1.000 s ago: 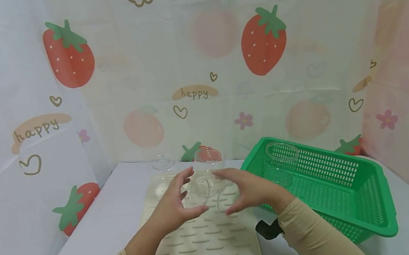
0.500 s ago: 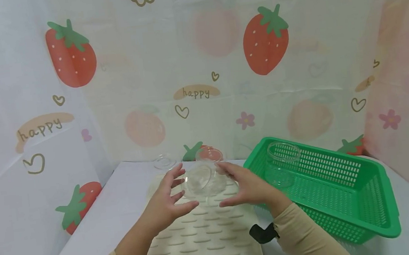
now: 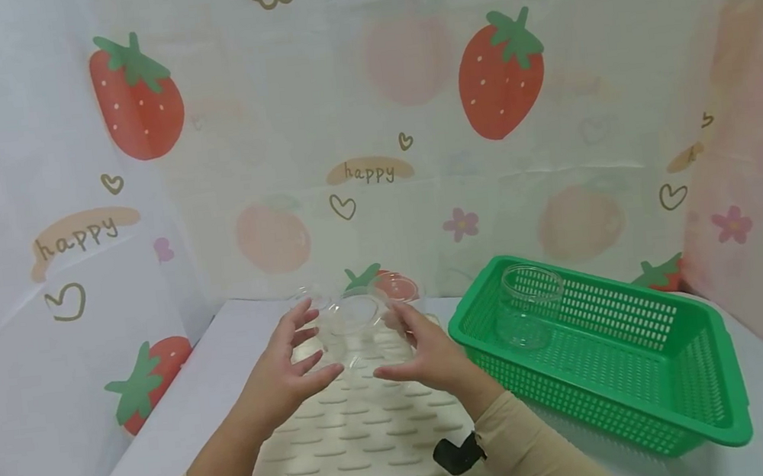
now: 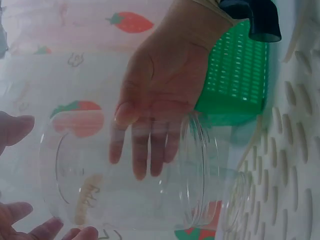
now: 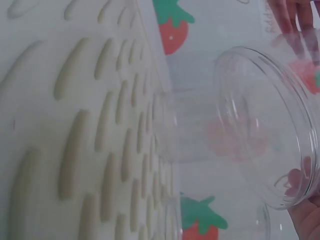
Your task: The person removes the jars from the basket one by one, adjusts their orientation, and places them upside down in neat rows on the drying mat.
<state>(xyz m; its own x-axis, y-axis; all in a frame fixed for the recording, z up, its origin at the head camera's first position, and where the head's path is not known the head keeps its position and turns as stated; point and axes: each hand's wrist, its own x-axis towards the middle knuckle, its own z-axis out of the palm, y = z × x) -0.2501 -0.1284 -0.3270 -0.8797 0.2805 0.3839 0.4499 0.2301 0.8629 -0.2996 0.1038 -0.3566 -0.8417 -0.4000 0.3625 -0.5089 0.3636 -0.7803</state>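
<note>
Both hands, left hand [image 3: 282,370] and right hand [image 3: 425,352], cradle the clear jar [image 3: 351,325] at frame centre with loosely spread fingers; firm, even side pressure should prevent slipping over the ridged mat [image 3: 373,438].

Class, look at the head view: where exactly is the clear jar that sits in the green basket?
The clear jar lies tilted in the far left end of the green basket, right of the ridged mat.
</note>
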